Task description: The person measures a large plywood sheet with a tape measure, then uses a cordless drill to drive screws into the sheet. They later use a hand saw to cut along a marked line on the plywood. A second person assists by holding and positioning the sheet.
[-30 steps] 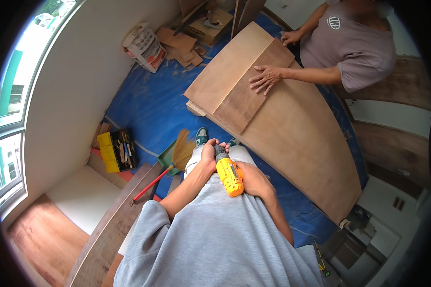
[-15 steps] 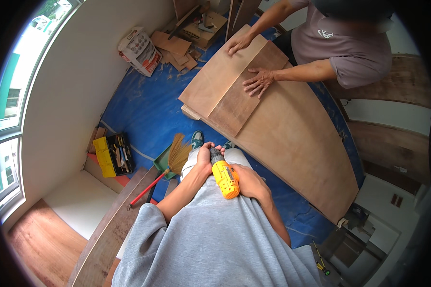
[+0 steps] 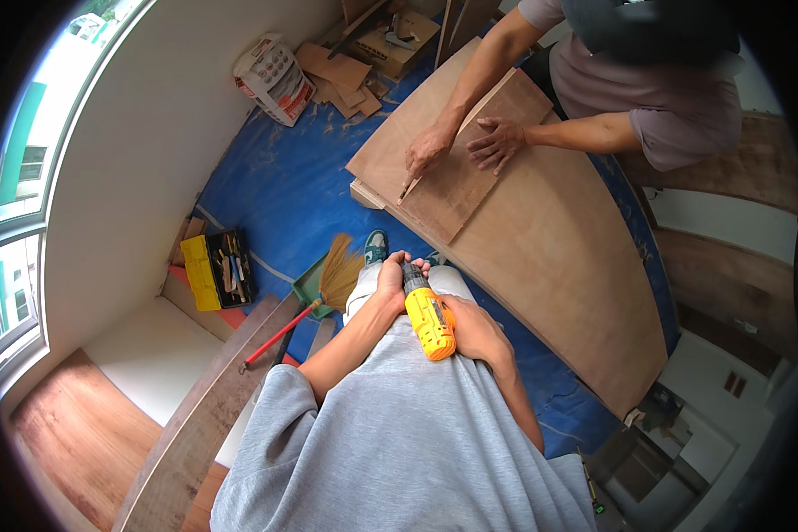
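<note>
A yellow and black cordless drill [image 3: 431,326] lies across my lap, its chuck pointing away from me. My right hand [image 3: 474,328] is wrapped round its grip, mostly hidden by the drill body. At the front, my left hand [image 3: 392,282] curls its fingers about the black chuck. Beyond my knees, a large curved plywood panel [image 3: 567,257] bears a smaller rectangular board [image 3: 459,191]. A co-worker's hand [image 3: 496,144] presses flat on that board. The co-worker's other hand [image 3: 429,151] holds a thin pencil-like tool against the board's edge.
Blue sheeting [image 3: 284,177] covers the floor. On my left are a broom [image 3: 337,275], a green dustpan [image 3: 309,285], an open toolbox [image 3: 226,270] and a long plank [image 3: 204,417]. A white sack [image 3: 275,80] and cardboard scraps [image 3: 337,75] are by the wall.
The co-worker's one hand has come down to the smaller board's edge with a thin tool. My hands keep the same hold on the drill. The view has shifted slightly.
</note>
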Available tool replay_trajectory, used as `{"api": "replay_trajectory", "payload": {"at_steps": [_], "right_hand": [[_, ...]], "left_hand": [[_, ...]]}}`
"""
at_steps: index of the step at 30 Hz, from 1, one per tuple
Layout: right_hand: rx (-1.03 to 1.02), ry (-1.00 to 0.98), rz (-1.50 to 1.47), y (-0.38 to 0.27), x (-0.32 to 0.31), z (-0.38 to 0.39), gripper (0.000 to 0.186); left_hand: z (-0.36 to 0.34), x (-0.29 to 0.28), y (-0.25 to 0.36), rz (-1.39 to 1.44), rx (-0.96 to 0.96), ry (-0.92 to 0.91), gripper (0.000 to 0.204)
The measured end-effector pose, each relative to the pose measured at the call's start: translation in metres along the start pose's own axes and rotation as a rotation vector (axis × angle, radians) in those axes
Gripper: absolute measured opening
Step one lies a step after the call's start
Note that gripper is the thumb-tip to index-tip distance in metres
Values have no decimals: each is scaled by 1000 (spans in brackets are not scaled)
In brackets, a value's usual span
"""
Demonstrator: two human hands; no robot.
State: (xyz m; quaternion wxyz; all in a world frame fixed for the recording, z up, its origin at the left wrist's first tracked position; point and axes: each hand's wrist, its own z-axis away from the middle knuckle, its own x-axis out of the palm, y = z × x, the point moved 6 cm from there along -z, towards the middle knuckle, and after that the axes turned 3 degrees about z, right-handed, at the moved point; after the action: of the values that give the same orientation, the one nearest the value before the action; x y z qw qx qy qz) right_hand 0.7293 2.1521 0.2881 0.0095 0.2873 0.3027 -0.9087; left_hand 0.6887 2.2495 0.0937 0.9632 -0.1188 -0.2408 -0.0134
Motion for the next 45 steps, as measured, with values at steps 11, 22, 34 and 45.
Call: {"api": "replay_trajectory", "payload": {"at_steps": [11, 22, 34, 45], "right_hand": [[2, -4, 14, 3, 2, 0, 35], [23, -11, -21, 10, 5, 0, 36], [-18, 3, -35, 11, 6, -2, 33], [-20, 15, -36, 10, 6, -1, 33]], "left_hand": [[-2, 0, -1, 3, -7, -10, 18], [-4, 0, -1, -15, 11, -6, 20], [4, 6, -1, -17, 13, -14, 21], [2, 2, -2, -13, 5, -1, 18]]}}
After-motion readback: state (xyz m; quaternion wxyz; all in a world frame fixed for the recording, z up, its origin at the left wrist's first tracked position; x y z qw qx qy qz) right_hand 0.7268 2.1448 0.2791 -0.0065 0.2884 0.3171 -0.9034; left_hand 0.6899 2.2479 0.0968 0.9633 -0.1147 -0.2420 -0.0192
